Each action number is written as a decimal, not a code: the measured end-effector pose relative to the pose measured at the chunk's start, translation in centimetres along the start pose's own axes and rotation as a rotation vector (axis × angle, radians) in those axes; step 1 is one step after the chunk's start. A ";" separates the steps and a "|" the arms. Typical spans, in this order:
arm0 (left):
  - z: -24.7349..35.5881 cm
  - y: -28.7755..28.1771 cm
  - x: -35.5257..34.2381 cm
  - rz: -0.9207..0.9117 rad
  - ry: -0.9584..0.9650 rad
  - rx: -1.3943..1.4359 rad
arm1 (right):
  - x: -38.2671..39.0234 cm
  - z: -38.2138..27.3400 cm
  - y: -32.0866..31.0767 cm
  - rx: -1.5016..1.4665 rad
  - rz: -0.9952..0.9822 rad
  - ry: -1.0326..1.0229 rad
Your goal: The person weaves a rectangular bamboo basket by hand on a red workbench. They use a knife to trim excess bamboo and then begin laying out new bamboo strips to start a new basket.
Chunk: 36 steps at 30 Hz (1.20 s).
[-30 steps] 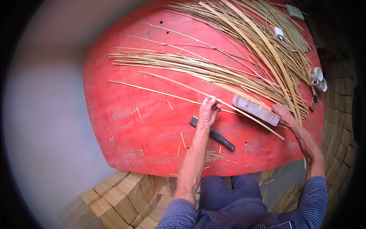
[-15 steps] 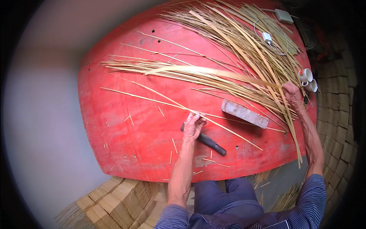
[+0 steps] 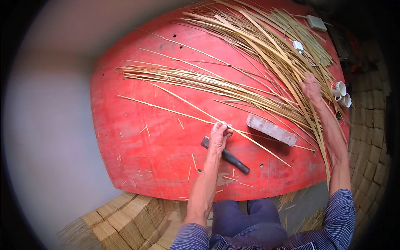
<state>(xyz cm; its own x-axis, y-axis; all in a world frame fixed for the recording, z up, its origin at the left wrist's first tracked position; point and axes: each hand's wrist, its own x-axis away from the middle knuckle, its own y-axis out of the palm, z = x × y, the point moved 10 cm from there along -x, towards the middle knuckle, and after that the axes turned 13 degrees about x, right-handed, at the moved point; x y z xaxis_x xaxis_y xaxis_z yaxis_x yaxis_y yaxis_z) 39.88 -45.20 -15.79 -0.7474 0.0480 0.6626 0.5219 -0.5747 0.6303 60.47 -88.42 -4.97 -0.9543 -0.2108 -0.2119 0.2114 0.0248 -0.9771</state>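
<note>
My left hand [image 3: 221, 132] is closed on a long thin bamboo strip [image 3: 261, 147], pinched between thumb and fingers above the red table [image 3: 137, 116]. Below that hand lies a hammer-like tool [image 3: 234, 161] with a dark head and black handle, partly covered by my wrist. My right hand [image 3: 311, 88] is closed at the right side of a heap of flat bamboo strips [image 3: 254, 37]; a flat strip runs into its fingers, whose tips are hidden. Between the hands, a bundle of thin bamboo strips [image 3: 187, 81] lies across the table.
A pale brick [image 3: 271, 130] rests on the table beside the bundle. Two mugs [image 3: 338, 88] stand at the right edge. A white plug with a cable [image 3: 298, 46] and a white box [image 3: 316, 23] lie on the heap. Stacked blocks [image 3: 137, 216] are at lower left.
My right hand has moved up and left, bringing the flat strip from across the thin bundle onto the heap. My left hand keeps its pinch on the thin strip. The whole view has shifted slightly.
</note>
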 end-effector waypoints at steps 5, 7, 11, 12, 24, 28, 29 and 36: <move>-0.7 -1.1 -0.5 0.095 0.037 -0.034 | -2.4 -15.3 -0.4 -0.340 -0.222 -0.255; 0.1 -1.6 -1.4 0.150 0.052 -0.007 | -3.3 -19.2 2.6 -0.219 -0.483 -0.265; 1.8 0.4 -5.2 0.128 0.013 0.091 | -3.6 -24.2 4.7 -0.102 -0.488 -0.250; 2.3 0.4 -6.4 0.102 0.019 0.085 | -3.3 -26.0 4.9 -0.094 -0.486 -0.260; 1.6 4.1 -10.2 0.122 -0.040 0.200 | -0.3 -31.4 7.5 -0.168 -0.509 -0.304; 0.9 4.8 -11.4 0.082 -0.090 0.227 | -1.1 -30.5 7.6 -0.213 -0.534 -0.301; 0.8 5.2 -11.7 0.083 -0.087 0.195 | -1.3 -29.4 7.9 -0.220 -0.572 -0.272; 5.1 3.6 -9.6 0.087 0.096 0.169 | -2.2 -31.8 5.9 -0.555 -0.716 -0.242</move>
<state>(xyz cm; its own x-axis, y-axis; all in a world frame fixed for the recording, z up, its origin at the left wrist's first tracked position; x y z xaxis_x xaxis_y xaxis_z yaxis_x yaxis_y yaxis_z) 51.04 -43.59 -17.85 -0.7281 -0.0781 0.6810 0.6415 -0.4277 0.6369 57.08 -56.70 -10.96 -0.7348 -0.5526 0.3933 -0.6002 0.2597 -0.7565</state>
